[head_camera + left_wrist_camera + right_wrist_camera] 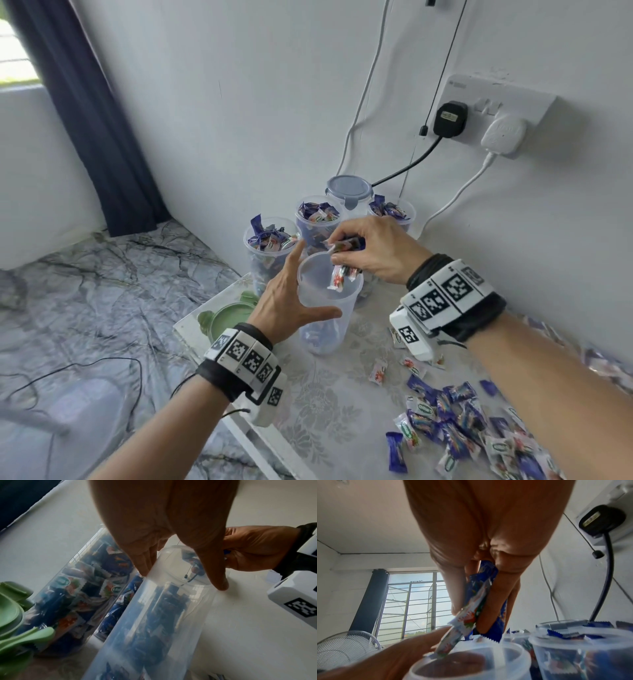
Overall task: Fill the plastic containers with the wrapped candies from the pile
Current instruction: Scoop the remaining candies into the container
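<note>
A tall clear plastic container (325, 325) stands on the table and holds only a few candies at its bottom. My left hand (291, 301) holds it, the thumb (219, 580) on one side and the fingers (144, 566) on the other. My right hand (373, 250) hovers over the container's mouth and pinches several wrapped candies (342, 270), blue and white ones, which hang down into the opening (471, 609). The candy pile (462, 421) lies at the front right of the table.
Three candy-filled open containers (270, 240) (318, 216) (390, 210) and a lidded one (349, 190) stand behind, against the wall. Green lids (233, 318) lie at the table's left edge (191, 339). Plugs and cables (448, 118) hang on the wall to the right.
</note>
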Demonstrator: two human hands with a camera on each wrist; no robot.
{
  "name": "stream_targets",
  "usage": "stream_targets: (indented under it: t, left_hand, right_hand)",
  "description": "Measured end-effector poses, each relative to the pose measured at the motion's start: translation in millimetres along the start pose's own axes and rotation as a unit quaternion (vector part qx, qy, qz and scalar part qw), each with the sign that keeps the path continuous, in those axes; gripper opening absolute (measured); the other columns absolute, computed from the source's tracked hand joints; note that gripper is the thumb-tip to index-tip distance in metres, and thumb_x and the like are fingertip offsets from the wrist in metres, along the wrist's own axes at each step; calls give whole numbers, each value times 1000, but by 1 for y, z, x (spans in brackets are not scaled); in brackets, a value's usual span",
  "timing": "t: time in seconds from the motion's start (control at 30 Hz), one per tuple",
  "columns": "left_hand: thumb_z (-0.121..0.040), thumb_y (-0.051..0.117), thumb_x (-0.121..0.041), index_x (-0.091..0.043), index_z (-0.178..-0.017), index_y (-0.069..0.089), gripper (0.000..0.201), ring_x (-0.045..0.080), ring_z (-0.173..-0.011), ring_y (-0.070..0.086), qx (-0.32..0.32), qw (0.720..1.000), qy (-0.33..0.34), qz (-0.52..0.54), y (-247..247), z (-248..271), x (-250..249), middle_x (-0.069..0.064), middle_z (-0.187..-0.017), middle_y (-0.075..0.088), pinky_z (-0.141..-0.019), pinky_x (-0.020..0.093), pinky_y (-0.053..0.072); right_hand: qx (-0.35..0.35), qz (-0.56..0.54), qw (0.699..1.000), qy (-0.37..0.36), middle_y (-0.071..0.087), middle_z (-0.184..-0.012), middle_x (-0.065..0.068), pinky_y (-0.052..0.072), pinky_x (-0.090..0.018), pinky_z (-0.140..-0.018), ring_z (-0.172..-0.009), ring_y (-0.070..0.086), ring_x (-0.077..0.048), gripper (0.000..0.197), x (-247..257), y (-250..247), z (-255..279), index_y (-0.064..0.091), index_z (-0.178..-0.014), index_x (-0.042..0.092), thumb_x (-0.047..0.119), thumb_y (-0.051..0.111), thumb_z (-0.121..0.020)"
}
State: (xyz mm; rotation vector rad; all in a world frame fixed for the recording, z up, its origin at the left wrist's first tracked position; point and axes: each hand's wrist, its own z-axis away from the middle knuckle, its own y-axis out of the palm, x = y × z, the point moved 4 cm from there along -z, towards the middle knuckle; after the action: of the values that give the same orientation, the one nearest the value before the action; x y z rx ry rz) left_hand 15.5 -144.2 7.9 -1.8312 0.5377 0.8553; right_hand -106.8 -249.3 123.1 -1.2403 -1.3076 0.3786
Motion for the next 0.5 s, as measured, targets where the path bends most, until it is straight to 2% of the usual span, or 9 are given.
stream_targets:
  t: [0.07, 0.13, 0.2, 0.27, 0.3, 0.33, 0.4, 0.5]
  left_hand:
    - [-59, 86, -57, -24, -157, 3, 132, 13, -139, 38, -7, 1000, -8, 17, 0, 0, 2, -15, -148, 33, -109, 27, 34]
    - [-60, 88, -51, -23, -157, 4, 132, 13, -138, 39, -9, 1000, -11, 22, 0, 1, 1, -20, -143, 31, -108, 27, 37]
    - [-61, 90, -46, -22, -157, 6, 130, 12, -137, 38, -10, 1000, -16, 14, -1, 1, -1, -18, -147, 30, -102, 18, 33]
    - [-62, 90, -44, -22, -157, 8, 128, 14, -137, 39, -11, 1000, -15, 8, -1, 1, -1, -12, -152, 32, -97, 12, 28]
    - [-62, 91, -44, -22, -157, 9, 128, 15, -136, 41, -14, 1000, -13, 9, -1, 1, -1, -14, -149, 33, -96, 11, 28]
    - [-62, 91, -44, -22, -157, 9, 127, 15, -135, 42, -17, 1000, -12, 9, -1, 1, -1, -19, -144, 33, -96, 10, 28]
    - [-62, 90, -45, -22, -157, 10, 126, 14, -134, 43, -20, 1000, -7, 7, -1, 1, -1, -25, -136, 30, -96, 11, 28]
    - [-62, 89, -46, -23, -157, 10, 126, 14, -135, 43, -17, 1000, -8, 7, -2, 2, -3, -26, -140, 28, -98, 15, 32]
  right_hand:
    - [22, -5, 1000, 3, 69, -80, 9, 48, -13, -72, -75, 62, 0, 16, -1, 12, -3, 75, -94, 15, 17, 77, -78]
    - [57, -5, 998, 9, 66, -74, 12, 45, -9, -66, -69, 60, 5, 15, -3, 24, -4, 74, -93, 15, 15, 76, -77]
    - [86, 1, 996, 18, 64, -72, 13, 42, -5, -63, -67, 60, 4, 16, -6, 33, -5, 74, -93, 15, 14, 76, -77]
    - [106, 1, 994, 28, 66, -77, 9, 43, -7, -63, -73, 63, -3, 18, -9, 38, -5, 74, -95, 17, 15, 75, -78]
    - [113, -3, 993, 34, 67, -78, 8, 43, -8, -63, -73, 64, -3, 19, -9, 39, -5, 74, -98, 18, 16, 75, -79]
    - [117, -8, 992, 39, 67, -76, 9, 43, -9, -63, -70, 63, 3, 21, -9, 39, -5, 74, -100, 19, 16, 75, -79]
    - [121, -1, 992, 41, 59, -67, 22, 41, -10, -63, -62, 57, 17, 24, -7, 38, -5, 74, -104, 22, 19, 75, -80]
    - [120, 3, 992, 39, 49, -66, 32, 36, -1, -62, -61, 49, 27, 30, -4, 37, -6, 73, -108, 27, 16, 73, -81]
